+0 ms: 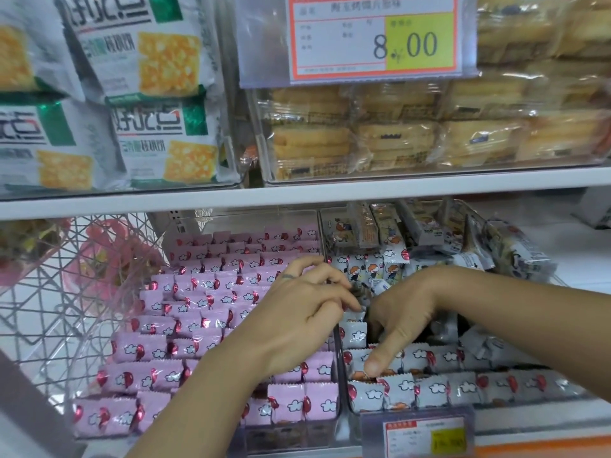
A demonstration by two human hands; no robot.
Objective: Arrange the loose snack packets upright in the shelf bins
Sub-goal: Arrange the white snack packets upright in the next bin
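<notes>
Two clear shelf bins sit side by side on the lower shelf. The left bin [291,438] holds neat upright rows of pink snack packets [185,312]. The right bin [344,421] holds white packets [436,388] upright in front and loose tumbled white packets [496,246] at the back. My left hand [307,319] reaches over the divider between the bins, fingers curled at a white packet [355,335]. My right hand [400,322] is down among the white rows, fingers pinching packets near the divider; what each hand grips is partly hidden.
A metal wire basket [49,312] with pink-wrapped goods stands left of the bins. The upper shelf [297,193] carries green-and-white cracker bags [148,61] and clear-wrapped cakes [429,133]. A price tag [377,34] hangs above; another tag [426,434] clips to the right bin's front.
</notes>
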